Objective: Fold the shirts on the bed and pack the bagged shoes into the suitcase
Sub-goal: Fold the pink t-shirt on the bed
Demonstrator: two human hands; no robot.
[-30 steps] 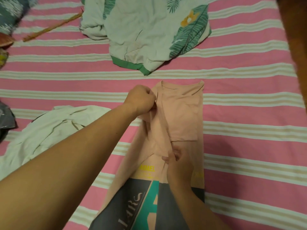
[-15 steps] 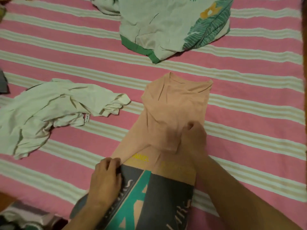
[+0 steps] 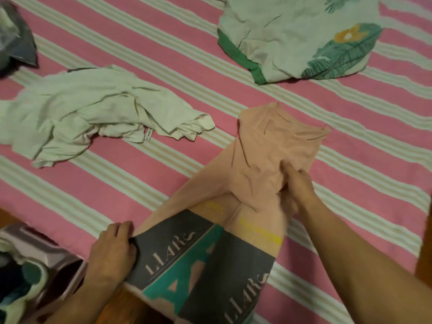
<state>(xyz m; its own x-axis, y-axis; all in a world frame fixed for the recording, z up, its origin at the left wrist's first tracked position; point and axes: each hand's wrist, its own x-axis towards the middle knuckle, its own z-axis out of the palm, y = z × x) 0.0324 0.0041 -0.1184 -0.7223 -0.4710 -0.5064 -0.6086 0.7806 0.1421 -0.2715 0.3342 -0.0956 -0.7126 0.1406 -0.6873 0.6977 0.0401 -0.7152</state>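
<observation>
A peach shirt (image 3: 264, 155) with a dark grey and teal print lies lengthwise on the pink striped bed (image 3: 163, 183), its sides folded in. My left hand (image 3: 112, 251) pinches the shirt's left edge at the grey print. My right hand (image 3: 297, 185) grips bunched peach fabric near the shirt's middle right. A crumpled pale green shirt (image 3: 88, 113) lies to the left. A white shirt with green trim and a leaf print (image 3: 297, 38) lies at the far right. At the lower left, an open case or bag (image 3: 46, 260) shows a shoe inside.
A dark grey plastic bag (image 3: 16, 38) sits at the upper left edge of the bed. The bed's near edge runs along the bottom left, with wooden floor (image 3: 126, 305) showing below it. Dark wood (image 3: 426, 242) borders the right side.
My left hand left the collar area and came down to the shirt's lower left edge. My right hand moved up to grip the folded middle. The view swung left and down.
</observation>
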